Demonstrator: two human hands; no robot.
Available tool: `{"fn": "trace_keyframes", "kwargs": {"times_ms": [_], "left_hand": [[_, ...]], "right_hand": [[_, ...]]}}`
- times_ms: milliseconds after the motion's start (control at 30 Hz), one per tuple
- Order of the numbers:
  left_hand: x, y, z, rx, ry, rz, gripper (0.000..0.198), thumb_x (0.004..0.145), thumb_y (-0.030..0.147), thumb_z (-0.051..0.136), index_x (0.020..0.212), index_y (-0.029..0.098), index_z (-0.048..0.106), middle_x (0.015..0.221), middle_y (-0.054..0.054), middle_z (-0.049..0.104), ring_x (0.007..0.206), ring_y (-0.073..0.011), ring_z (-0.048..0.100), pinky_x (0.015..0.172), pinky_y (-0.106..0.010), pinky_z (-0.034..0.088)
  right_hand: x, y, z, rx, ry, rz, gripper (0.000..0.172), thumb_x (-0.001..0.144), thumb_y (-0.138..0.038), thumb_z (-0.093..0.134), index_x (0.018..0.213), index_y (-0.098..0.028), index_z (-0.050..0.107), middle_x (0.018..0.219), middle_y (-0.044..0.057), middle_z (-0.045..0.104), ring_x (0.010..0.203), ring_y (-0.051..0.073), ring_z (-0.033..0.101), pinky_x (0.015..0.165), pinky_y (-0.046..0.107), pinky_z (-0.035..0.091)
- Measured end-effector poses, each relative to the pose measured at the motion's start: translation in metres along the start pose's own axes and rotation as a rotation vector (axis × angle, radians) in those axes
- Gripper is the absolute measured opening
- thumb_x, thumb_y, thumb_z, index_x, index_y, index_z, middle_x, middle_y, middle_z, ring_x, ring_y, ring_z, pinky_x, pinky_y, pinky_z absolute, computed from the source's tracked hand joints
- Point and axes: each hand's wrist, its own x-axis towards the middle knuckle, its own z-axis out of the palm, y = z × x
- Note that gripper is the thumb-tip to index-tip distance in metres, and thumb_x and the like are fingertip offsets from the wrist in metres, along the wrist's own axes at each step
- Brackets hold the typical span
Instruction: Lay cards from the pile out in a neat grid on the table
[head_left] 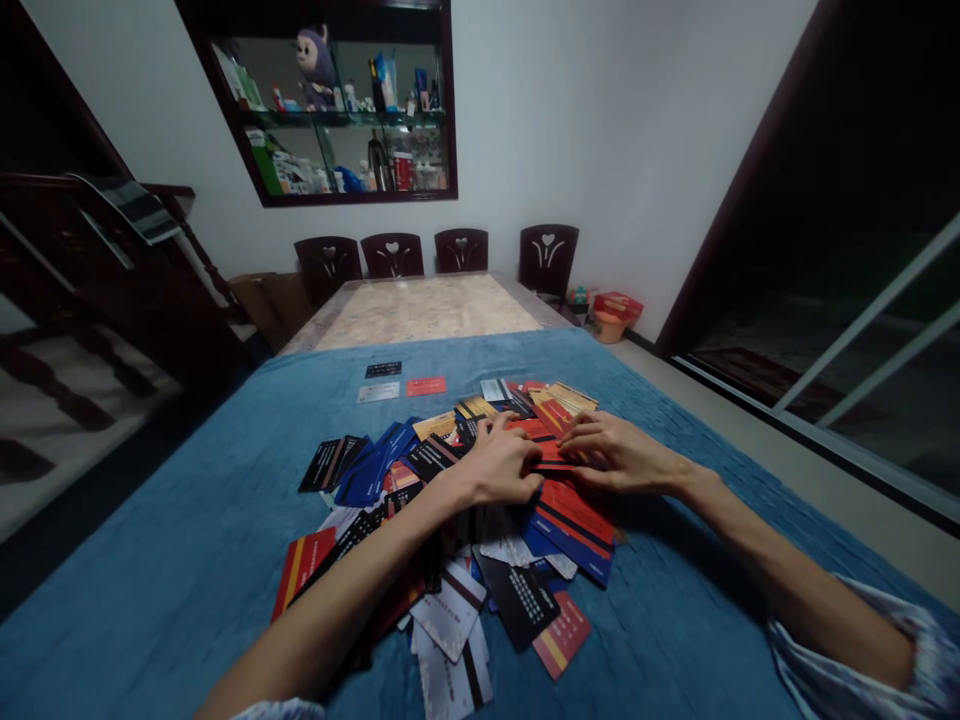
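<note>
I am leaning both arms over a loose heap of cards point(517, 600) spread on the blue cloth point(187, 540), with the heap lying in the middle of the cloth just in front of me. My left hand point(499, 465) is resting knuckles-up on the far side of the heap with its fingers curled down, and my right hand point(615, 455) is lying flatter beside it, fingers stretched toward the left. The fingertips of the two hands are meeting over a red card point(553, 462) near the top of the heap. Both hands are pressing on cards, but I cannot tell whether either one is actually pinching a card or only touching it. The cards look thin, stiff and glossy, so I am judging them light and slippery. Stacked like this, they are likely to slide over each other under a sideways push. Lying flat on soft cloth, one is probably easiest to take by an overhanging edge or corner, thumb under and finger on top, rather than from its face. Farther off on the cloth, well apart from the heap, a black card point(383, 370), a grey card point(378, 392) and an orange card point(426, 386) are lying singly. Beyond them the bare table point(427, 310) is running on to a row of chairs point(393, 255) under a wall cabinet point(345, 100).
</note>
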Motion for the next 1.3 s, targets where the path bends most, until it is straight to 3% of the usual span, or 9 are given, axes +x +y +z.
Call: {"fn": "trace_keyframes", "kwargs": {"times_ms": [300,533,833,1100,1300], "left_hand": [[0.002,-0.005,-0.002,-0.121,0.006,-0.042,0.036,0.07,0.014,0.054,0.101,0.021,0.071,0.099,-0.007,0.073,0.135,-0.0367,0.035,0.104,-0.061,0.031],[0.003,-0.007,-0.001,-0.139,0.037,-0.034,0.033,0.068,0.015,0.055,0.096,0.02,0.072,0.098,-0.008,0.071,0.126,-0.0345,0.041,0.103,-0.053,0.036],[0.005,-0.011,0.004,-0.144,0.049,-0.039,0.026,0.07,0.018,0.058,0.093,0.019,0.07,0.092,-0.007,0.07,0.123,-0.0335,0.043,0.1,-0.052,0.038],[0.004,-0.012,0.005,-0.128,0.056,-0.04,0.035,0.07,0.012,0.054,0.1,0.021,0.07,0.107,-0.007,0.069,0.126,-0.033,0.041,0.101,-0.054,0.038],[0.007,-0.013,0.009,-0.145,0.166,-0.083,0.028,0.079,0.016,0.054,0.101,0.02,0.072,0.108,-0.008,0.069,0.123,-0.0298,0.046,0.104,-0.051,0.038]], "right_hand": [[-0.005,0.003,-0.005,-0.025,0.089,0.023,0.027,0.093,-0.026,0.05,0.1,-0.021,0.075,0.091,0.009,0.073,0.091,0.022,0.063,0.081,0.039,0.052],[-0.007,0.005,-0.005,0.003,0.182,0.06,0.03,0.096,-0.027,0.047,0.092,-0.018,0.075,0.081,0.009,0.07,0.076,0.018,0.064,0.067,0.029,0.05],[-0.008,0.011,-0.001,-0.039,0.202,0.061,0.025,0.093,-0.026,0.049,0.09,-0.018,0.072,0.083,0.009,0.068,0.075,0.017,0.063,0.066,0.027,0.049],[-0.008,0.011,0.0,-0.052,0.192,0.089,0.019,0.089,-0.023,0.052,0.088,-0.019,0.07,0.083,0.007,0.067,0.075,0.017,0.062,0.065,0.026,0.047],[-0.008,0.012,0.003,-0.058,0.193,0.104,0.019,0.086,-0.018,0.051,0.09,-0.019,0.069,0.081,0.006,0.065,0.074,0.017,0.06,0.066,0.027,0.047]]}}
